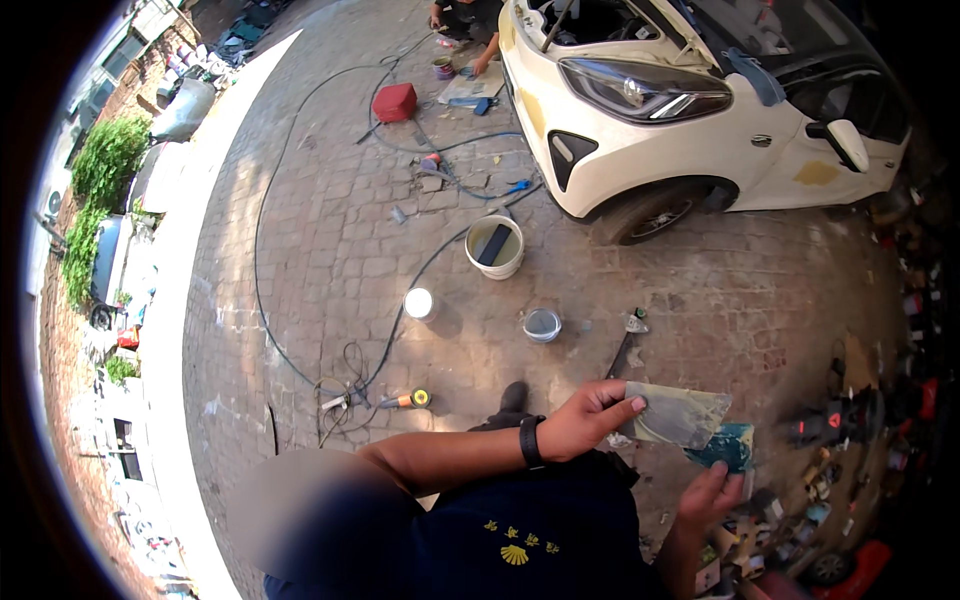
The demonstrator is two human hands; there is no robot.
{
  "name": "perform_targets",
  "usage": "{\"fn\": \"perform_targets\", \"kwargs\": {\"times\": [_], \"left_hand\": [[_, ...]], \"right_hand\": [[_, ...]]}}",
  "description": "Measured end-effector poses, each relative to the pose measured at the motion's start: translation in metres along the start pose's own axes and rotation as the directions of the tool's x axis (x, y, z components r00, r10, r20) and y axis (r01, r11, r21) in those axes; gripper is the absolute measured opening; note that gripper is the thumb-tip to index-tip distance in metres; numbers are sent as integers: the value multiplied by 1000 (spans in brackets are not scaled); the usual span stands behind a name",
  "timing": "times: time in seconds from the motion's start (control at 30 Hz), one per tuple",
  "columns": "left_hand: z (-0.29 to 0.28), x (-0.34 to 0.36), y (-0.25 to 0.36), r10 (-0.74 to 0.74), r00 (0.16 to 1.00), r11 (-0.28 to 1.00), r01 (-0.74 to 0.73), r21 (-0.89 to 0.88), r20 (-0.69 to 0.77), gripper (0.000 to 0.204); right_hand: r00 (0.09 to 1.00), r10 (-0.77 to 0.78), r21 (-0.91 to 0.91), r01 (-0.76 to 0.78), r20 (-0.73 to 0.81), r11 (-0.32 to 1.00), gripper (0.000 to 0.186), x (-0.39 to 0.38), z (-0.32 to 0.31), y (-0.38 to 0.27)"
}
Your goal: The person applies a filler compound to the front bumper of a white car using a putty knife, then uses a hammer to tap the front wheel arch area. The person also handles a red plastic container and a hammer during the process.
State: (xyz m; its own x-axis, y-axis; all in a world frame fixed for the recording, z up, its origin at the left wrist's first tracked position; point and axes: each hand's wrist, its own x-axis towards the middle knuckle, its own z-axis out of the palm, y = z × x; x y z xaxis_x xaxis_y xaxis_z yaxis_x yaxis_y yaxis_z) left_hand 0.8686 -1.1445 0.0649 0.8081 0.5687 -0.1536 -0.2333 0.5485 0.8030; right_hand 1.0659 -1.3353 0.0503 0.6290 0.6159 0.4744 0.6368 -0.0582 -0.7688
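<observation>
In front of me at the lower right, my left hand (pixel 588 418) pinches one end of a flat grey rectangular plate (pixel 675 415) with smeared, uneven edges. A black band circles that wrist. My right hand (pixel 708 497), lower and farther right, grips a teal putty spreader (pixel 733 449) between thumb and fingers. The spreader's blade is streaked with pale residue. Its upper left part meets or overlaps the plate's right lower corner; I cannot tell whether they press together.
A cream car (pixel 640 150) with tan patches stands ahead. A water bucket (pixel 495 262), white can (pixel 420 304), small grey-topped tub (pixel 542 325) and orange-black power tool (pixel 408 399) are on the brick paving. Hoses (pixel 258 215) loop there. Another person (pixel 470 25) crouches by the car; clutter lines the right.
</observation>
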Motion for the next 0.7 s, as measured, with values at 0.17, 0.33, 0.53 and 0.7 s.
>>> {"fn": "perform_targets", "kwargs": {"times": [0.17, 0.33, 0.53, 0.7], "left_hand": [[0, -7, 3, -34, 999, 998, 32, -52, -37, 28], [-2, -9, -9, 17, 1000, 995, -17, -95, -1, 29], [-7, -12, -9, -76, 991, 962, 44, -271, -111, 28], [-4, -14, 1, -8, 994, 961, -23, -275, -111, 29]], "right_hand": [[983, 55, -63, -45, 175, 997, 24, 5, -12, -1], [991, -96, -234, 72, -94, 970, 28, -10, -11, 29], [930, 76, 159, -142, 359, 977, 24, 40, 19, -45], [942, 331, 654, -217, -54, 725, 20, 37, 32, -49]]}}
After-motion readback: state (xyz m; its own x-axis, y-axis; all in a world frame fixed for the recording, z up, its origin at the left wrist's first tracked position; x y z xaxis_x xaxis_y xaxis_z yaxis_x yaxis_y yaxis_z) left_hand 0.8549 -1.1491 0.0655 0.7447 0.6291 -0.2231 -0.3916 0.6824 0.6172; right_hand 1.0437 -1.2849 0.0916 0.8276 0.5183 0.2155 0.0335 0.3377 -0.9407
